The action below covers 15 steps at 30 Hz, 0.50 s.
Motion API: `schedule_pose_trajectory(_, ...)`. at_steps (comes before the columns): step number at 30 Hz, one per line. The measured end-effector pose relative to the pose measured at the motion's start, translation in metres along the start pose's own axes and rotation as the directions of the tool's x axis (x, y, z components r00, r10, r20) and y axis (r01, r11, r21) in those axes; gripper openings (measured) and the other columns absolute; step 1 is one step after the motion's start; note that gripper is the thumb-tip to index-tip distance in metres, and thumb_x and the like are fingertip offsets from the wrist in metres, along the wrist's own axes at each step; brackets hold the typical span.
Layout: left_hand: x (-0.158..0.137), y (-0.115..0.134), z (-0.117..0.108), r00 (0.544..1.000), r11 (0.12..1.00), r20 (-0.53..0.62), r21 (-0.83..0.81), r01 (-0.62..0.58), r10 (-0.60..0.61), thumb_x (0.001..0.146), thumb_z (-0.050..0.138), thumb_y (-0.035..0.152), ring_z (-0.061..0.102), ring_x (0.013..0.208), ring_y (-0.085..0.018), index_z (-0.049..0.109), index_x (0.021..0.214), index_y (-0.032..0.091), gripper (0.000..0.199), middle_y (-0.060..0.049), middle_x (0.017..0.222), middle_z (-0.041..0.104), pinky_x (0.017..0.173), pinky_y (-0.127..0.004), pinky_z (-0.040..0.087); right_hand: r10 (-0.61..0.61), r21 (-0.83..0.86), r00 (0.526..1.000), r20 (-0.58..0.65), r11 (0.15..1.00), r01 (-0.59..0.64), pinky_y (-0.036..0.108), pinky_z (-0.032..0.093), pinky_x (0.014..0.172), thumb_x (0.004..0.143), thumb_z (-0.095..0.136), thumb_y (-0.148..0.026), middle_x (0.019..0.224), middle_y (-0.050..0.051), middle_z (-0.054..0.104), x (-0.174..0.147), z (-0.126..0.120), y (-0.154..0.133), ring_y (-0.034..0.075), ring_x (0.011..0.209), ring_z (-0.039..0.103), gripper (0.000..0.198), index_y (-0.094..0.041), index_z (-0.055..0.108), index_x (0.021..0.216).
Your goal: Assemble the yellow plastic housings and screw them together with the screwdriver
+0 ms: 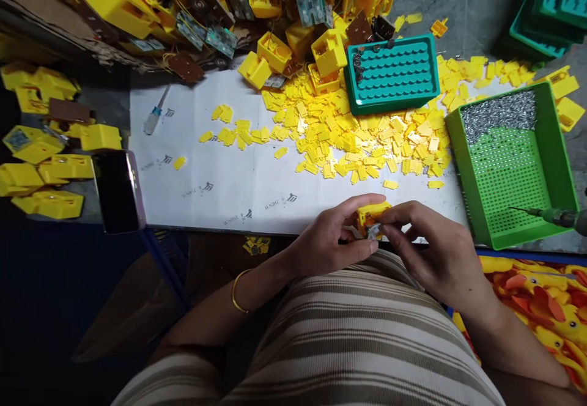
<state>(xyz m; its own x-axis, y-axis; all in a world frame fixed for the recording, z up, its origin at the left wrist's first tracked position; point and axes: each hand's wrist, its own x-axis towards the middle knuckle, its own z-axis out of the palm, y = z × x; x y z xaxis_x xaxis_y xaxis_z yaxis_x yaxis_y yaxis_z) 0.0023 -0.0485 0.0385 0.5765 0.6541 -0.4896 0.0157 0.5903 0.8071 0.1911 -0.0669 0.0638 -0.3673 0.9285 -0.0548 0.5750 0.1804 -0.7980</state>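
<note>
My left hand [328, 241] is closed round a small yellow plastic housing [372, 211], close to my body at the table's front edge. Its thumb lies along the near side of the part. From the right, my right hand [438, 250] pinches a small greyish piece [373, 230] at the open side of the housing; its exact kind is too small to tell. Beyond both hands, flat yellow plastic pieces [330, 131] lie in a wide heap on white paper [206, 192].
A teal tray [392, 105] with round pockets sits on the heap. At right, a green basket [562, 143] holds screws [499, 112]; a screwdriver tip [527, 210] reaches over it. A phone [117, 192] and a screwdriver [156, 112] lie left. Yellow housings with circuit boards [220, 42] pile up behind.
</note>
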Motion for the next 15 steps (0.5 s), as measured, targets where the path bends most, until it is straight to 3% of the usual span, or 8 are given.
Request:
schedule_pose_trajectory(6,0.002,-0.005,-0.002,1.0,1.0,0.007,-0.003,0.0,0.0,0.083,0.061,0.028,0.054,0.063,-0.009,0.047,0.135,0.019,0.054,-0.002,0.088,0.062,0.058,-0.021,0.049,-0.012,-0.016,1.0,-0.015,1.0,0.011,0.025,0.052,0.066,0.092,0.053,-0.014,0.088,0.002,0.064,0.0,0.001,0.002,0.013,0.077,0.062,0.012,-0.02,0.058,0.101)
schedule_pose_trajectory(11,0.005,-0.01,0.0,1.0,1.0,-0.016,0.01,-0.013,0.013,0.087,0.055,0.035,0.055,0.061,-0.01,0.05,0.132,0.018,0.048,-0.005,0.092,0.063,0.053,-0.022,0.049,-0.04,-0.195,0.999,-0.034,0.98,0.033,0.026,0.049,0.059,0.09,0.054,-0.016,0.11,0.009,0.053,0.005,0.006,0.0,0.011,0.071,0.059,0.011,-0.019,0.061,0.098)
schedule_pose_trajectory(15,0.01,-0.016,0.001,0.997,0.999,-0.069,-0.031,-0.023,0.021,0.085,0.058,0.035,0.054,0.057,-0.009,0.051,0.13,0.015,0.049,-0.003,0.084,0.063,0.052,-0.022,0.047,-0.063,-0.176,0.997,-0.048,0.983,0.054,0.026,0.05,0.056,0.091,0.052,-0.018,0.098,0.007,0.054,0.008,0.009,0.003,0.013,0.071,0.058,0.012,-0.02,0.061,0.099)
